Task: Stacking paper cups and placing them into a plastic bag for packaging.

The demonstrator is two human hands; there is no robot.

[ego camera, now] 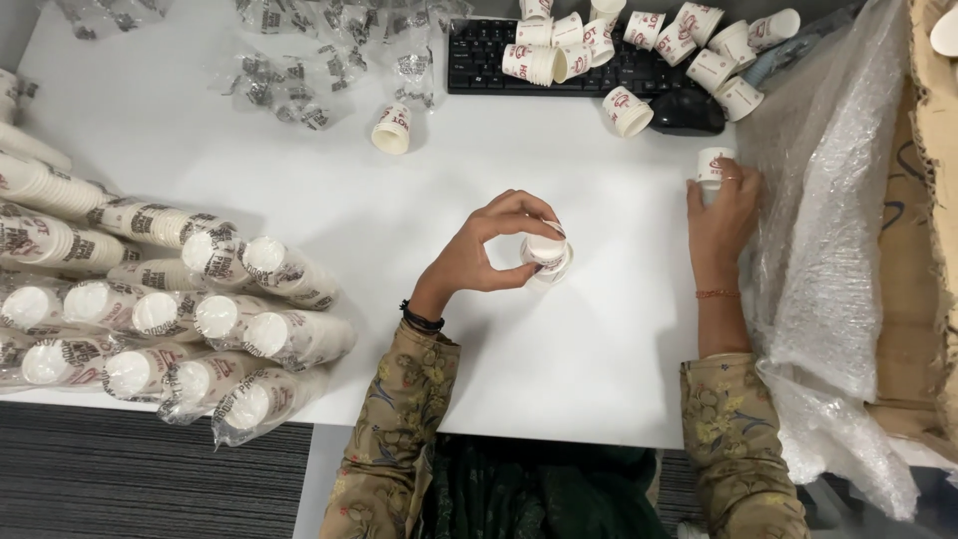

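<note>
**Two hands, two paper cups on a white table**

At the centre of the white table [299, 180], the left hand [489, 250] curls its fingertips around a small stack of paper cups [547, 255], which stands upside down, white base up. Whether anything sits inside cannot be told.

Towards three o'clock, the right hand [723, 215] closes on a single paper cup [713, 167], also bottom up, touching the table just beside a bubble-wrap sheet [828, 230] that spills from a cardboard box [923, 250] at the right edge.

At one o'clock, loose empty cups [639, 45] lie tumbled over a black keyboard [479, 60] and next to a black mouse [687, 112]. One lone cup [391, 130] stands near eleven o'clock, just beside empty torn plastic sleeves [299, 70].

At nine o'clock, clear plastic sleeves packed with nested cups [180, 319] lie piled on their sides, well apart from both hands.
</note>
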